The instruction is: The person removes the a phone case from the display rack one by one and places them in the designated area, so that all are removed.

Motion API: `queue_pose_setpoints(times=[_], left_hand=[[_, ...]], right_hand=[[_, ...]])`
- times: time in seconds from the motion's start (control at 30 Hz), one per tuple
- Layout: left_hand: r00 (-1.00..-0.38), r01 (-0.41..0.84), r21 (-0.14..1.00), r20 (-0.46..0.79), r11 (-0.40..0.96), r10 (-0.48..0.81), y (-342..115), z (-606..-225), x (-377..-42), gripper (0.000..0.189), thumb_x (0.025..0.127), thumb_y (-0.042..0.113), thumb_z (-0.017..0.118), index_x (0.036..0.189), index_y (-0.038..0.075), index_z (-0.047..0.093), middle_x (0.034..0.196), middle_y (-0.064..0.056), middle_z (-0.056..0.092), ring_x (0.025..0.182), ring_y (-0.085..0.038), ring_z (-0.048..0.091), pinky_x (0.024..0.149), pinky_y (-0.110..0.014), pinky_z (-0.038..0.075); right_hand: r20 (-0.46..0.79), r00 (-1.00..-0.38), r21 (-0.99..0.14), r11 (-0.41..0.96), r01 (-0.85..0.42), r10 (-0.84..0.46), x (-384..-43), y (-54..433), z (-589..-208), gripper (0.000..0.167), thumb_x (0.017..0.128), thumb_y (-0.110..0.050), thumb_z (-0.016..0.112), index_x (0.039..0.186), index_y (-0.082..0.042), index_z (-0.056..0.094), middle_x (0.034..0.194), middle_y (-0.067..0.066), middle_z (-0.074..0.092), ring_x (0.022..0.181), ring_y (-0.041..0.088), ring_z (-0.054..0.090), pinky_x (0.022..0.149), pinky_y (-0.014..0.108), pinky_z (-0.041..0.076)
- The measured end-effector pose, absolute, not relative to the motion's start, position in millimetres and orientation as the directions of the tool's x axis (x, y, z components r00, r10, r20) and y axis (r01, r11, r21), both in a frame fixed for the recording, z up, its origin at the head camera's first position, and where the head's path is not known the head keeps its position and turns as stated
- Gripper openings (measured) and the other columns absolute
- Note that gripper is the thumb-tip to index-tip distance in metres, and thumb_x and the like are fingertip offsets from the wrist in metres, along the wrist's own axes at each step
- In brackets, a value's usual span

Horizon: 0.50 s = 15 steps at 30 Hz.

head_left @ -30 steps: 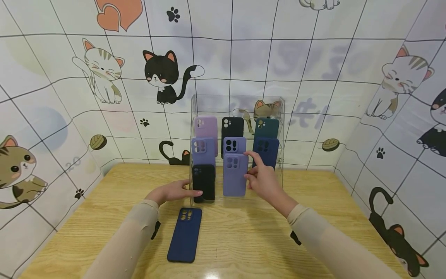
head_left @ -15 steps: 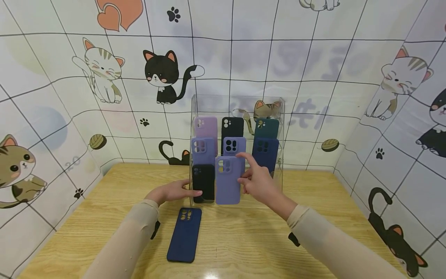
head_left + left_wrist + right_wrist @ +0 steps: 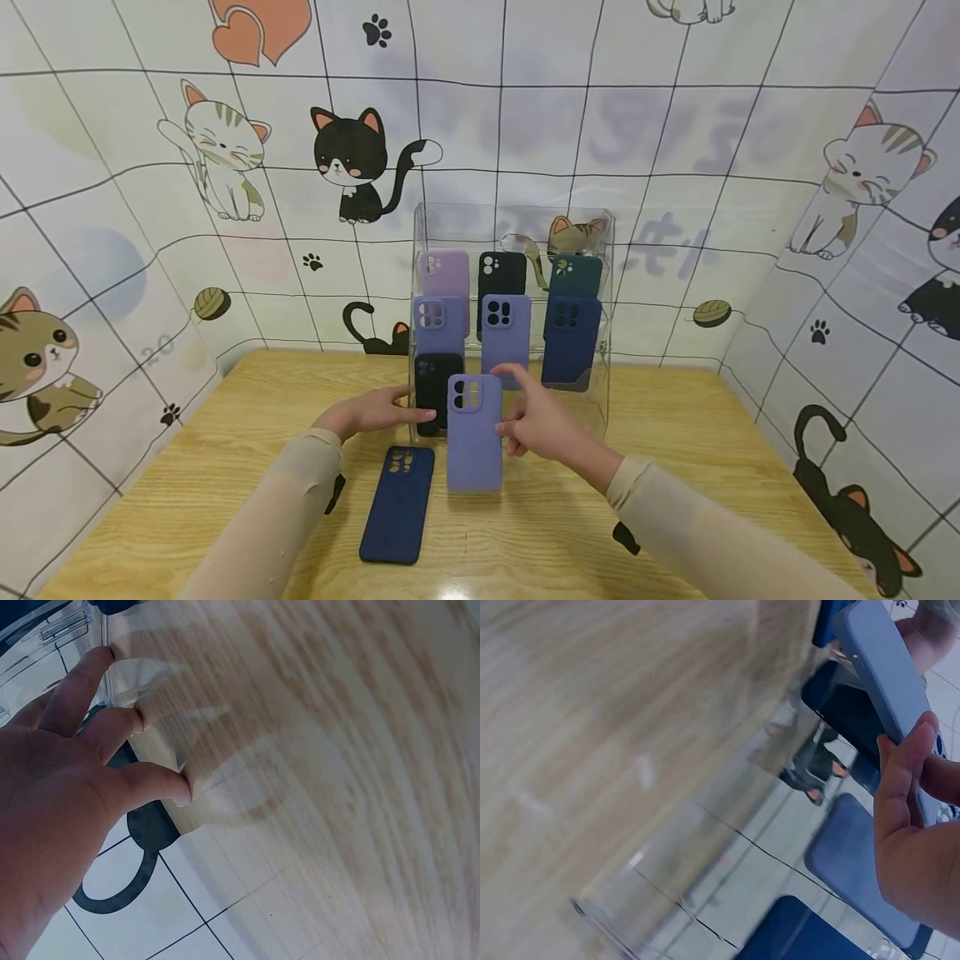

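Clear rack (image 3: 513, 207) on counter (image 3: 660, 417). Clock from its centre, head view: pink case (image 3: 452, 279) at 10, upper black case (image 3: 506, 281) at 12, green case (image 3: 581, 281) at 2, navy case (image 3: 573, 346) at 3, lower black case (image 3: 432, 393) at 8, purple case (image 3: 437, 337) at 9, second purple case (image 3: 508, 343) mid.

Right grip (image 3: 534, 421) pinches lilac case (image 3: 474, 446) by its right edge, at 7. Left grip (image 3: 373, 410) released, fingers spread against rack's 9 o'clock side.

Looks like a small booth: cat-printed sheeting (image 3: 540, 142) backs and flanks a wood-grain table (image 3: 555, 542) bearing a clear display stand (image 3: 480, 223).
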<state>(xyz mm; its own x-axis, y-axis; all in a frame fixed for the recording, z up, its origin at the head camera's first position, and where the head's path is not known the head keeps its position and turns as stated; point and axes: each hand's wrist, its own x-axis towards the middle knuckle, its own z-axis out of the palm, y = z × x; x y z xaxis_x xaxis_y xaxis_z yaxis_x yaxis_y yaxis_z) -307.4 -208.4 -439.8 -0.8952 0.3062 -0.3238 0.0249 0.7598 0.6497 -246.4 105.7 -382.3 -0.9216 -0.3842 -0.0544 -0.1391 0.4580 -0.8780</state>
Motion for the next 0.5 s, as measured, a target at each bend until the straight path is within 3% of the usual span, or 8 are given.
queue_pose_setpoints(times=[0.23, 0.5], left_hand=[[-0.895, 0.033, 0.645, -0.322, 0.764, 0.31, -208.5, -441.4, -309.5, 0.115, 0.088, 0.08, 0.067, 0.171, 0.011, 0.026, 0.175, -0.019, 0.03, 0.161, -0.045, 0.03, 0.126, -0.066, 0.033], [-0.894, 0.017, 0.654, -0.329, 0.756, 0.305, -210.0, -444.4, -311.9, 0.118, 0.086, 0.081, 0.068, 0.171, 0.011, 0.025, 0.175, -0.019, 0.03, 0.161, -0.045, 0.03, 0.126, -0.067, 0.033]], right_hand=[[-0.141, -0.898, -0.917, 0.396, -0.04, -0.417, -243.9, 104.4, -398.9, 0.082, 0.091, 0.014, 0.071, 0.158, -0.019, 0.039, 0.078, 0.023, 0.075, 0.052, 0.018, 0.064, 0.054, 0.033, 0.059], [-0.169, -0.88, -0.929, 0.37, -0.009, -0.444, -237.4, 99.6, -409.6, 0.082, 0.089, 0.015, 0.071, 0.158, -0.017, 0.039, 0.079, 0.021, 0.075, 0.053, 0.018, 0.063, 0.054, 0.035, 0.059]])
